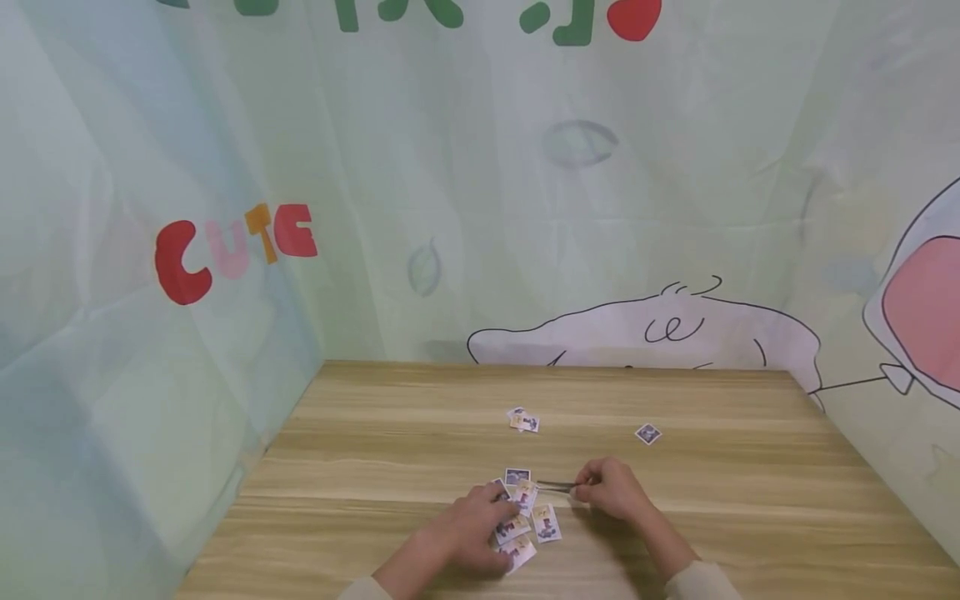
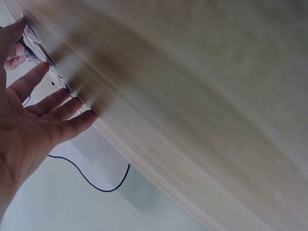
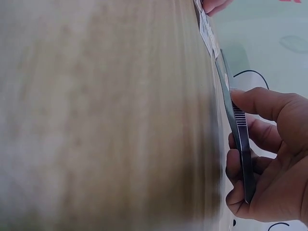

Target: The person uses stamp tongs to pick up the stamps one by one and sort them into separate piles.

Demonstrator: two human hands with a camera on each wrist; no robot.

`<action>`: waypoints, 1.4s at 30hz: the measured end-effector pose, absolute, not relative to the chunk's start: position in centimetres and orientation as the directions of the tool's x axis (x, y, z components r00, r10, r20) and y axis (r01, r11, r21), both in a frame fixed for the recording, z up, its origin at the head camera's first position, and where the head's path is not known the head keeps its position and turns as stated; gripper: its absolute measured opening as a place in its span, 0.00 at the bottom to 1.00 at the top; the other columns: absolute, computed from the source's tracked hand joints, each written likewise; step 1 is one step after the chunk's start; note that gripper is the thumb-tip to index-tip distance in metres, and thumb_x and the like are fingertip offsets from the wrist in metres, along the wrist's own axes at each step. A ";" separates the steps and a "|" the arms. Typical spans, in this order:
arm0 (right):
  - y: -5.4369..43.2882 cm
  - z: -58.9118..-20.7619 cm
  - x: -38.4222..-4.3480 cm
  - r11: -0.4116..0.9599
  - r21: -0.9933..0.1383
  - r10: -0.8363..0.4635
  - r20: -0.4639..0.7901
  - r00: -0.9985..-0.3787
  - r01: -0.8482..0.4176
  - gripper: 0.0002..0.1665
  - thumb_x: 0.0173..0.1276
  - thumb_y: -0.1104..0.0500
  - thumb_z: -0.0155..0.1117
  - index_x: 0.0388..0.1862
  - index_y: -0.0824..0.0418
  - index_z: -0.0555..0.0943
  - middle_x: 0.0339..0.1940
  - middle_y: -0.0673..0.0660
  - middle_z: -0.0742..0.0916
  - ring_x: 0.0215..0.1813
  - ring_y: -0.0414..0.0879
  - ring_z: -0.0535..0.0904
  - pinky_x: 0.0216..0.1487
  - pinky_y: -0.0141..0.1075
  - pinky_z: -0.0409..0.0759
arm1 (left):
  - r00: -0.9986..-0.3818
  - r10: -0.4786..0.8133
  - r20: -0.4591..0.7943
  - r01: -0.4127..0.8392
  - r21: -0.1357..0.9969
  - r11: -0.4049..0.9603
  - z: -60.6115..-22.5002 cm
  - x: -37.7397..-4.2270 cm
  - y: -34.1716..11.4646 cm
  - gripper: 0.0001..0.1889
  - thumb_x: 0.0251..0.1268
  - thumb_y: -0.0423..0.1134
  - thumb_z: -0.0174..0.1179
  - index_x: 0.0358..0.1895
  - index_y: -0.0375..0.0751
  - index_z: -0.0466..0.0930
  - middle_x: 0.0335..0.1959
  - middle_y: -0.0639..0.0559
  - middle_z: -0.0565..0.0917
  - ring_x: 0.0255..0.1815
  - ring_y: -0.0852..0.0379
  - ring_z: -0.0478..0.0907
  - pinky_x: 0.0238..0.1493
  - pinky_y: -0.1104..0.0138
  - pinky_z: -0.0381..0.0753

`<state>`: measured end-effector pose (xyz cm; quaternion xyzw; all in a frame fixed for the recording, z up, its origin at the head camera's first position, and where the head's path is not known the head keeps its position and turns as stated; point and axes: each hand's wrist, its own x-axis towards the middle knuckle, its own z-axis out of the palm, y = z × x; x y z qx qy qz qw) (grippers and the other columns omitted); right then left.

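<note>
My right hand (image 1: pixel 617 490) holds a pair of dark metal tweezers (image 3: pixel 243 149) between thumb and fingers. The tweezers' arms point left, with a gap between them, and their tips lie by the small printed cards (image 1: pixel 547 523) in the pile. My left hand (image 1: pixel 472 529) rests over the left side of that pile, its fingers spread in the left wrist view and partly covering several cards. One card with a dark picture (image 1: pixel 517 477) lies at the pile's far edge. Whether the tweezers' tips touch a card cannot be made out.
Farther back on the wooden table (image 1: pixel 390 433) lie a few overlapping cards (image 1: pixel 525 422). A single dark card (image 1: pixel 648 433) lies to the back right. A printed cloth (image 1: pixel 450 192) hangs behind and beside the table.
</note>
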<state>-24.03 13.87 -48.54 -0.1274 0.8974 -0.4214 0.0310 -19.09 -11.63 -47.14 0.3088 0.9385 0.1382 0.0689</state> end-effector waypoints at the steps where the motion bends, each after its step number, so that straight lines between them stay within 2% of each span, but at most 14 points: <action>1: 13.9 -48.5 -24.1 0.613 -0.763 -0.261 0.052 -0.964 -0.207 0.05 0.48 0.65 0.69 0.23 0.59 0.80 0.19 0.49 0.78 0.23 0.44 0.71 0.25 0.37 0.72 | -0.799 0.600 -0.045 0.562 0.300 0.771 -47.1 -19.1 -11.6 0.37 0.43 0.54 0.65 0.63 0.51 0.71 0.65 0.43 0.65 0.61 0.45 0.64 0.56 0.51 0.69; 16: 13.9 -48.4 -23.7 0.622 -0.742 -0.312 0.055 -0.948 -0.248 0.05 0.49 0.65 0.68 0.22 0.60 0.79 0.18 0.48 0.77 0.24 0.43 0.70 0.26 0.35 0.70 | -0.797 0.603 -0.037 0.565 0.307 0.766 -47.2 -19.2 -11.6 0.36 0.42 0.53 0.66 0.62 0.50 0.72 0.64 0.43 0.65 0.60 0.45 0.65 0.55 0.51 0.71; 23: 14.0 -48.7 -23.7 0.630 -0.732 -0.312 0.069 -0.948 -0.260 0.04 0.50 0.67 0.65 0.22 0.61 0.79 0.18 0.48 0.77 0.23 0.43 0.70 0.25 0.35 0.71 | -0.795 0.606 -0.033 0.569 0.306 0.763 -47.3 -19.2 -11.5 0.36 0.42 0.52 0.66 0.61 0.49 0.72 0.64 0.43 0.66 0.59 0.46 0.66 0.54 0.52 0.71; 42: 14.0 -48.4 -22.9 0.639 -0.729 -0.279 0.078 -0.957 -0.245 0.04 0.52 0.64 0.66 0.21 0.60 0.79 0.19 0.47 0.77 0.24 0.43 0.70 0.27 0.36 0.71 | -0.802 0.596 -0.021 0.564 0.298 0.770 -47.1 -19.0 -11.5 0.36 0.41 0.54 0.67 0.61 0.51 0.73 0.63 0.44 0.66 0.58 0.46 0.67 0.52 0.53 0.73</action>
